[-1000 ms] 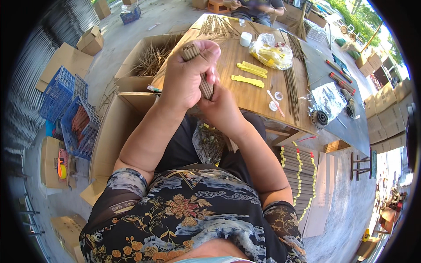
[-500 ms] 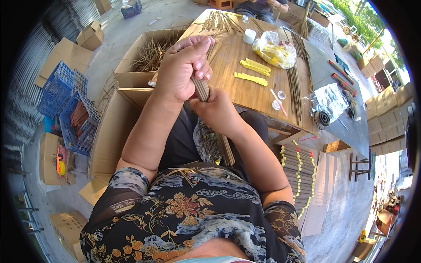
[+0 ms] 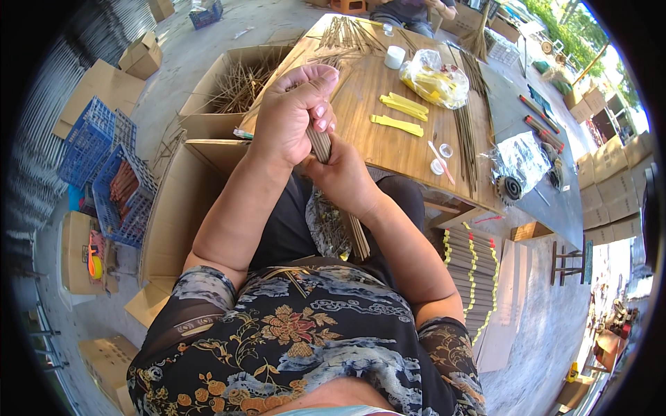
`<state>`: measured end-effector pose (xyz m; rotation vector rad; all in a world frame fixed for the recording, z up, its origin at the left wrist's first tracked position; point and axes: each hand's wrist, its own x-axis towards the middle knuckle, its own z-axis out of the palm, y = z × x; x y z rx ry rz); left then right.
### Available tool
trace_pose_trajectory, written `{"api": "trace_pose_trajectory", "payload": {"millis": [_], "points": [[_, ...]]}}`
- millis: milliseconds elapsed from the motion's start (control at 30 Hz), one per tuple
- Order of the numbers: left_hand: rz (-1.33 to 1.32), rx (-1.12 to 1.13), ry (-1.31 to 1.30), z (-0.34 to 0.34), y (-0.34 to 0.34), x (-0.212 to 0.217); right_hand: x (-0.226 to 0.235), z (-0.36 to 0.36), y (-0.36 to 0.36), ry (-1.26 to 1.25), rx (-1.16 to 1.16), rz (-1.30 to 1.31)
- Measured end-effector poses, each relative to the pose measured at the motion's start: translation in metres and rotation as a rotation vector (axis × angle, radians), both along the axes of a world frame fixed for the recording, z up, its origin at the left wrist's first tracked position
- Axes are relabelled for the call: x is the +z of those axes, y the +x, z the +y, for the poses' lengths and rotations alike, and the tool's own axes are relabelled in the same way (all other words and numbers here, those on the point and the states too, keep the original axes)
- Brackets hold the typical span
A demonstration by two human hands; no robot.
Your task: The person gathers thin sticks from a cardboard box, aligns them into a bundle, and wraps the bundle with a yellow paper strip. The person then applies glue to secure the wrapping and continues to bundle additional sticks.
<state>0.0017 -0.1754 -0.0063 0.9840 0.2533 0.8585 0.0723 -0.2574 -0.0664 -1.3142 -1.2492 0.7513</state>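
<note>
A bundle of thin brown sticks (image 3: 320, 144) slants between my two hands over my lap, its lower end showing below my right wrist. My left hand (image 3: 295, 114) is closed round the upper part, thumb on top, hiding most of the upper end. Lower down, my right hand (image 3: 341, 177) wraps the same bundle close to the left one. Yellow paper strips (image 3: 399, 125) lie in two small piles on the wooden table (image 3: 361, 76), beyond my right hand. Near them stand a white jar (image 3: 395, 57) and a clear bag with yellow contents (image 3: 435, 80).
Loose sticks fill a cardboard box (image 3: 236, 83) left of the table. Blue crates (image 3: 125, 197) stand farther left. Banded stick bundles (image 3: 470, 277) lie on cardboard at the right. A grey table (image 3: 534, 159) holds foil and red tubes. Another person (image 3: 409, 14) sits across the table.
My left hand has shifted slightly down along the bundle. My right hand stays nearly in place, still round the sticks.
</note>
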Motion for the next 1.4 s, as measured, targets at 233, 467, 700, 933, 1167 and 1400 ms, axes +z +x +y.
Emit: {"api": "trace_pose_trajectory", "payload": {"millis": [233, 467, 700, 933, 1167, 1400], "points": [[-0.112, 0.110, 0.162, 0.003, 0.000, 0.011, 0.010, 0.001, -0.002, 0.030, -0.061, -0.029], [-0.138, 0.086, 0.262, 0.006, -0.009, -0.002, 0.012, 0.003, 0.003, 0.024, -0.202, -0.094], [0.257, 0.400, 0.477, -0.025, 0.002, -0.032, 0.006, 0.006, 0.002, 0.302, -0.220, -0.372], [0.111, 0.380, 0.358, -0.037, 0.012, -0.009, -0.012, 0.014, 0.004, 0.334, -0.260, -0.424], [0.201, 0.489, 0.784, -0.034, 0.000, 0.015, 0.027, 0.002, 0.000, 0.463, 0.011, -0.345], [0.522, 0.490, 1.196, -0.027, -0.021, 0.022, 0.054, -0.040, 0.026, 0.398, -0.226, -0.047]]}}
